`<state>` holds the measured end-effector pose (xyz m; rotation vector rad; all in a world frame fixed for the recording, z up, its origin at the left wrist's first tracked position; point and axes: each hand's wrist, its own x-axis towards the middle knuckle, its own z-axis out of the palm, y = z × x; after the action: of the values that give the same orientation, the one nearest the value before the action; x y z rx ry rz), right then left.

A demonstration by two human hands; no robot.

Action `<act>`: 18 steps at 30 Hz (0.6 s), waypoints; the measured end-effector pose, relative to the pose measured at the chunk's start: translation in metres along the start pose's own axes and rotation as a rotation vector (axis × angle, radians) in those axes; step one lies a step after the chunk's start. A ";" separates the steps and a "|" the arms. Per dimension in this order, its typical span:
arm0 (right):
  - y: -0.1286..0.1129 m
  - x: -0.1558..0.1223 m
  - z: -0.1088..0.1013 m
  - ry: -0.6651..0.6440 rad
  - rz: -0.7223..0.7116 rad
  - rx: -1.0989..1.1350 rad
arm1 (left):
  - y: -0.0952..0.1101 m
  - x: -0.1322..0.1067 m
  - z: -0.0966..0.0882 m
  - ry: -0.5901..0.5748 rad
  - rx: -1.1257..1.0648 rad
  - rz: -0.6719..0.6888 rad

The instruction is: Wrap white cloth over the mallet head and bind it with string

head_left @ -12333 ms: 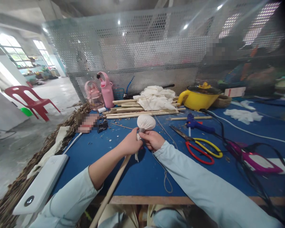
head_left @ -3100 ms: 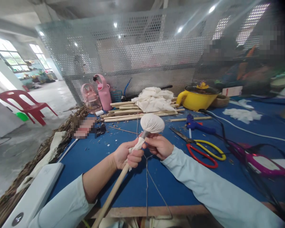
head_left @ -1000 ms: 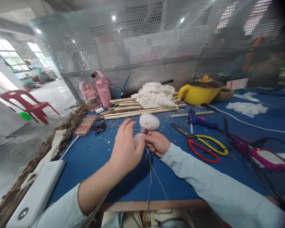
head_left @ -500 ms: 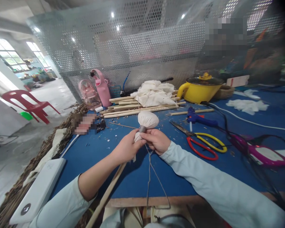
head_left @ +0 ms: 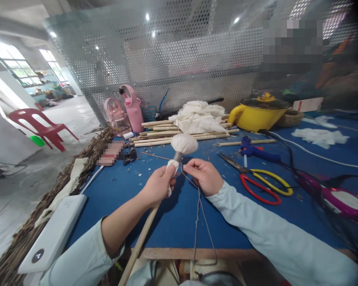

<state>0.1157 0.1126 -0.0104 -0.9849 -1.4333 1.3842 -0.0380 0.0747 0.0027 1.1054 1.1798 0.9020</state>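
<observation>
My left hand (head_left: pixel 159 184) is wrapped round a wooden stick (head_left: pixel 143 236) just below its cloth-covered end. On top sits a round white cloth head (head_left: pixel 184 143), gathered at the neck and wound with grey string (head_left: pixel 178 156). The cloth's tail hangs below the winding, partly under my left fingers. Beside the neck, my right hand (head_left: pixel 205 176) pinches a loose grey cord (head_left: pixel 197 214) between thumb and forefinger. That cord runs from the neck to my right fingers, then hangs in a long loop past the table edge.
Scissors (head_left: pixel 264 184) and a blue glue gun (head_left: pixel 259 151) lie to the right, near a yellow electric pot (head_left: pixel 261 115). White cloth (head_left: pixel 198 115) rests on several sticks (head_left: pixel 155 139) behind. A white power bank (head_left: pixel 53 234) and dried stalks (head_left: pixel 26 238) line the left edge.
My right hand has moved away from the cloth neck to the right, drawing the cord out. The cloth head has tipped more upright, and the view has shifted slightly.
</observation>
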 end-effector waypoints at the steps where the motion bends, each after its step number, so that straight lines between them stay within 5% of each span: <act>1: -0.001 0.000 0.001 -0.011 0.014 0.062 | 0.002 -0.001 0.001 -0.044 -0.085 -0.005; 5: -0.004 0.000 0.003 -0.096 0.081 0.285 | 0.009 -0.007 0.003 -0.286 -0.382 -0.046; 10: -0.002 0.003 0.000 -0.138 0.032 0.329 | 0.009 -0.008 -0.005 -0.586 -0.656 -0.282; 15: 0.006 0.004 -0.003 -0.344 0.217 0.491 | 0.007 -0.004 -0.008 -0.678 -0.773 -0.367; 18: 0.012 0.006 -0.003 -0.362 0.261 0.542 | 0.005 0.003 -0.010 -0.670 -0.710 -0.409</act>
<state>0.1161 0.1196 -0.0216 -0.5969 -1.0944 2.0866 -0.0472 0.0802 0.0065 0.4793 0.4284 0.4909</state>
